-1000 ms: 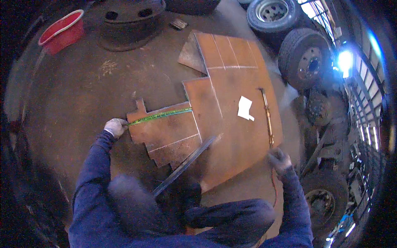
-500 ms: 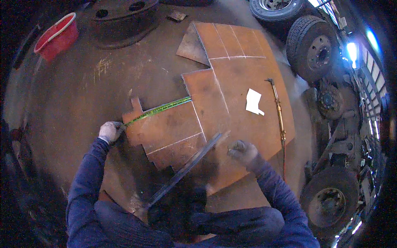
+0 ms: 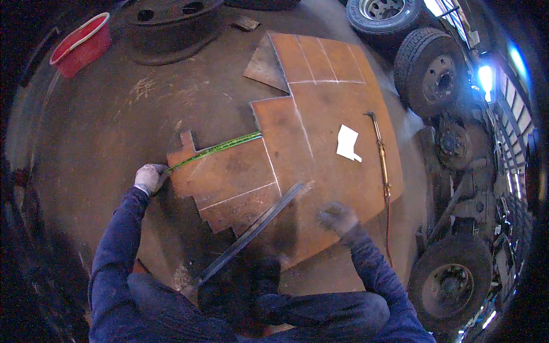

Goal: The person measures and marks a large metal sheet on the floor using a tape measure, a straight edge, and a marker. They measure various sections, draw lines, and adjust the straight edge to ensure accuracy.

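My gloved left hand [image 3: 151, 178] is closed on the end of a green tape measure [image 3: 220, 147] by the left tip of a rusty steel plate [image 3: 337, 188]. The tape stretches along the plate's stepped upper edge to a white chalk line. My gloved right hand [image 3: 338, 218] hovers over the plate's lower right part, fingers curled together; whatever they hold, if anything, cannot be made out. Between my hands a long dark metal bar [image 3: 249, 235] lies slanted across the plate's near edge. Several chalk lines mark the plate.
A cutting torch [image 3: 382, 154] with a red hose rests on the plate's right side, near a white paper cutout [image 3: 347, 143]. A red bucket [image 3: 83, 46] and a large wheel rim [image 3: 171, 28] stand at the far left. Tyres [image 3: 430, 71] and axle parts line the right.
My view has shifted slightly. My left hand keeps its hold on the tape end, and the tape stays along the edge. My right hand has moved slightly down, fingers still curled.
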`<state>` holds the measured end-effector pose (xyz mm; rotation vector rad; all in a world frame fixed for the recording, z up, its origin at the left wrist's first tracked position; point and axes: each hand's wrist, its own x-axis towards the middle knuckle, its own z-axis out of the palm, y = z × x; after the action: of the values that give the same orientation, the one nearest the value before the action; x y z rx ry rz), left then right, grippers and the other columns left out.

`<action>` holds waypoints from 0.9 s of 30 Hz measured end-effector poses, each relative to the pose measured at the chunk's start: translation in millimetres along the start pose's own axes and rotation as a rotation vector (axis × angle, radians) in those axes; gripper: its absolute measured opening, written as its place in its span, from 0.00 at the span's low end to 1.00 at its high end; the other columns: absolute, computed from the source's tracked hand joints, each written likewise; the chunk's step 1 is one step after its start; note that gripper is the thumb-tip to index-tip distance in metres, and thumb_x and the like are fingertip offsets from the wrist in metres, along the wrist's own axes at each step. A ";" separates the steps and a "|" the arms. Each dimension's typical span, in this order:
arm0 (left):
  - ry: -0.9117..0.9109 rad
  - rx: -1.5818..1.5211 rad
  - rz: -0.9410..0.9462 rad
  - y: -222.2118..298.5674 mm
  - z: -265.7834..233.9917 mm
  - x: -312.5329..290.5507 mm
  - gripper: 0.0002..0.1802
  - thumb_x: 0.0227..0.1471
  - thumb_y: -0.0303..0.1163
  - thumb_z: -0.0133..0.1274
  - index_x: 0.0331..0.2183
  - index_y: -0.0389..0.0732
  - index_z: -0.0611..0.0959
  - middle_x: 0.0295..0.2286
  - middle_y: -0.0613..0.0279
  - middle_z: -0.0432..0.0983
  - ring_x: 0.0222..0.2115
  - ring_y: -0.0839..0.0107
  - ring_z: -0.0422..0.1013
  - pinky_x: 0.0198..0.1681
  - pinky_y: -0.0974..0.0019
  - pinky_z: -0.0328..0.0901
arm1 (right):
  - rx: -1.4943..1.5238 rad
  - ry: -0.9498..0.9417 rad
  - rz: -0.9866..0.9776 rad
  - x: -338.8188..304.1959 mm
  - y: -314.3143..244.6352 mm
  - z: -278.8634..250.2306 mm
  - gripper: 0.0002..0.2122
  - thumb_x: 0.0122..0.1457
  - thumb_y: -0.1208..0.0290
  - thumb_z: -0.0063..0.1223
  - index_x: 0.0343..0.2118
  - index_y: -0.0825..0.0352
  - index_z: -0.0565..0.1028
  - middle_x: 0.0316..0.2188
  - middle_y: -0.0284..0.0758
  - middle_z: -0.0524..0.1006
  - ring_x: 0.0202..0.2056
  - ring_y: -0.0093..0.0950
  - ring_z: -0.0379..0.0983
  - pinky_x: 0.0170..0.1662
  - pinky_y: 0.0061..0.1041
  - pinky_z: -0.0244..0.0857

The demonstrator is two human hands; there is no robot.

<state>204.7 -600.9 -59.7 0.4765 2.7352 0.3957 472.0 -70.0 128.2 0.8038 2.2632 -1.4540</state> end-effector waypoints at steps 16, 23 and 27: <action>-0.019 0.051 0.034 -8.5 -0.3 10.3 0.21 0.57 0.55 0.52 0.41 0.52 0.87 0.39 0.55 0.83 0.42 0.50 0.77 0.47 0.49 0.71 | -0.158 0.039 -0.042 -4.0 25.2 -4.2 0.07 0.60 0.72 0.62 0.41 0.66 0.83 0.28 0.27 0.81 0.28 0.19 0.75 0.32 0.21 0.71; -0.077 -0.026 -0.032 -5.9 -3.6 5.3 0.20 0.57 0.54 0.53 0.43 0.53 0.87 0.39 0.53 0.83 0.44 0.51 0.77 0.48 0.50 0.71 | -0.809 -0.274 -0.122 22.6 -25.8 18.2 0.16 0.56 0.62 0.64 0.42 0.69 0.82 0.34 0.40 0.84 0.29 0.29 0.79 0.33 0.32 0.73; -0.139 -0.043 -0.057 0.0 -3.4 13.9 0.20 0.57 0.54 0.53 0.44 0.55 0.87 0.41 0.55 0.83 0.45 0.52 0.77 0.50 0.51 0.71 | -0.948 -0.233 -0.457 76.4 -34.5 83.2 0.17 0.55 0.55 0.62 0.40 0.62 0.81 0.32 0.43 0.83 0.34 0.42 0.81 0.41 0.41 0.75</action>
<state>191.1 -596.5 -60.5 0.3989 2.5938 0.3907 388.7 -135.1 75.6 -0.1695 2.6060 -0.4003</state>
